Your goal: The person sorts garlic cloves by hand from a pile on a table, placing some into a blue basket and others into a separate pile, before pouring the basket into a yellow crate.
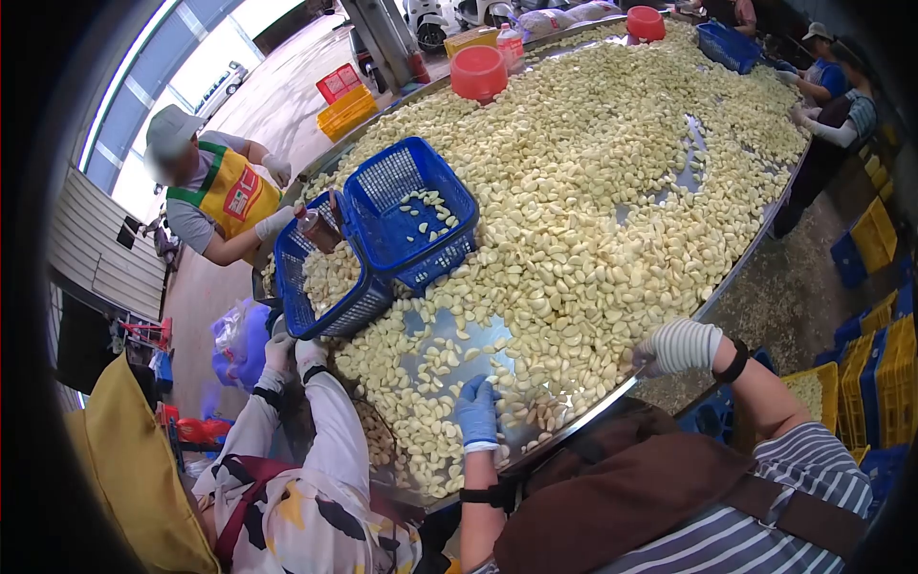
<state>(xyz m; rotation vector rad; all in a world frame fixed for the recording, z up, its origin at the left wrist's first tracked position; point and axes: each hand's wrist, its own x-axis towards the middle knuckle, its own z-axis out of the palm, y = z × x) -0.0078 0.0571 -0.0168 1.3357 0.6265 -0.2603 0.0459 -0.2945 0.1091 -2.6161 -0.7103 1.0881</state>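
Peeled garlic cloves [564,249] are heaped over a metal table [488,335]. My left hand [476,413], in a blue glove, reaches down among loose cloves near the table's front edge. Its fingers look slightly apart, with no clove seen gripped. To the right, my right hand [674,348] wears a white ribbed glove and touches the pile's edge beside the rim. Its fingers curl inward, and whatever they may hold is hidden.
Two blue baskets [411,210] with cloves stand at left, a bottle [316,230] in one. A co-worker [306,469] is close on my left, another [215,191] across the table. Red tubs [478,74] sit farther back. Yellow crates [887,373] are stacked at right.
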